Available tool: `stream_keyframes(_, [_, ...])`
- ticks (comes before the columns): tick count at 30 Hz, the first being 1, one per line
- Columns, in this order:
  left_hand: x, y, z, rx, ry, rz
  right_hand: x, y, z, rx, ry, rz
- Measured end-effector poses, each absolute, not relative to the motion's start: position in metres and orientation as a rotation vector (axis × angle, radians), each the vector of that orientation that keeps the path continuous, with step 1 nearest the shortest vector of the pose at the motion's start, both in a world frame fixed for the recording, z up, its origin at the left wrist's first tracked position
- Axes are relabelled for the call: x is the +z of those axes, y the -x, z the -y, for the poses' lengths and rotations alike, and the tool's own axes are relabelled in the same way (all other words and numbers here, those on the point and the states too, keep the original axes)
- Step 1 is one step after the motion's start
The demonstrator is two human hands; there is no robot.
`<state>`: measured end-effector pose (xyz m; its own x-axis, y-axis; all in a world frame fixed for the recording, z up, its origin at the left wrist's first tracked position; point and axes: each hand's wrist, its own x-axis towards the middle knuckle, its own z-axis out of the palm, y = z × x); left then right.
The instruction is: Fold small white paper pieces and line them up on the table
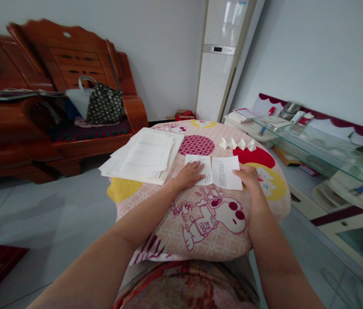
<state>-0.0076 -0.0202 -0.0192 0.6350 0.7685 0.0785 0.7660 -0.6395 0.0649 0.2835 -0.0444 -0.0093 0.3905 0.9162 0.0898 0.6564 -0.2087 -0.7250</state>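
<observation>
Two small printed pieces of white paper lie side by side on the cloth-covered table. My left hand [193, 174] rests flat with fingers spread on the left paper piece [206, 166]. At its right edge the right paper piece [224, 171] is pinched between the thumb and fingers of my right hand [247, 175]. A narrow gap shows between the pieces at the top; whether they join lower down I cannot tell. Beyond them stands a row of several small folded paper shapes [237, 144]. Left of my left hand lies a stack of printed sheets [147, 152].
The tablecloth [213, 242] has cartoon prints. On the right, a glass-topped cabinet [326, 150] holds papers, a metal container and bottles. A wooden bench [71, 56] with a patterned bag [104, 103] stands at the left, and a tall white appliance [215, 77] at the back.
</observation>
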Motion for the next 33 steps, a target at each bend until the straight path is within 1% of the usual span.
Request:
stream_keyframes(4, [-0.018, 0.008, 0.021, 0.157, -2.812, -1.323, -0.011, -0.289, 0.051, 0.771, 1.765, 1.283])
stream_keyframes(8, [-0.02, 0.008, 0.02, 0.176, -2.816, -1.311, -0.012, -0.289, 0.052, 0.909, 1.722, 1.109])
stream_keyframes(21, [-0.021, 0.008, 0.019, 0.168, -2.807, -1.323, 0.001, -0.282, 0.06, 0.981, 1.718, 1.004])
stream_keyframes(29, [-0.026, 0.008, 0.017, 0.215, -2.802, -1.317, 0.009, -0.286, 0.065, 0.911, 1.757, 1.016])
stream_keyframes(33, [-0.024, 0.007, 0.017, 0.201, -2.782, -1.326, 0.006, -0.289, 0.066, 0.873, 1.679, 0.926])
